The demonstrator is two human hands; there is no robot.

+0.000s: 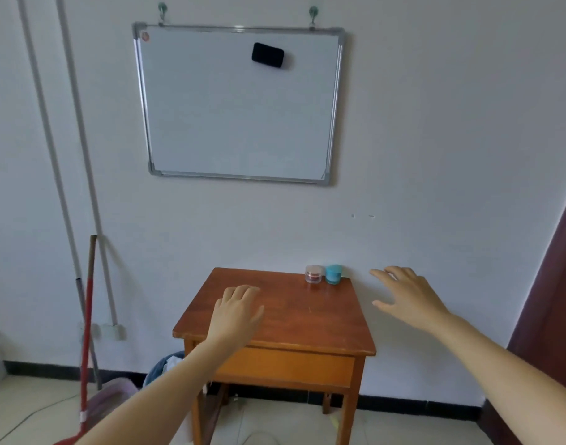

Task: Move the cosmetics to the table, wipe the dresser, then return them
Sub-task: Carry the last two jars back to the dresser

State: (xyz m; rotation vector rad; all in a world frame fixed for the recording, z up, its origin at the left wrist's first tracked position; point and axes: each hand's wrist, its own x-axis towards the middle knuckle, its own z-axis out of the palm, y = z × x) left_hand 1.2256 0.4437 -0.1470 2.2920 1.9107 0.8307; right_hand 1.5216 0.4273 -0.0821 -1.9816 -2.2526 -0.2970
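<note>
Wooden table (294, 319) bears two jars (323, 273) at its far right corner, between the empty, spread left hand (238, 311) and right hand (403, 293).

1. A white wall (436, 123) fills the view under soft, even light.
2. A whiteboard (240, 104) in a metal frame hangs on it from two green hooks (162, 9); a black eraser (268, 53) sticks to the board's upper right part.
3. Straight below the whiteboard, a wooden table (307, 319) stands against the wall.
4. Left of the whiteboard, two pale pipes (50, 123) run down the wall.
5. Below and left of the whiteboard, a red-handled broom (87, 332) leans on the wall.
6. Far right of the whiteboard and lower, there is a dark red panel (551, 284); whether it is a curtain or a door cannot be told.
7. Well below the whiteboard, a black skirting strip (420, 404) meets a pale tiled floor (34, 406).
</note>
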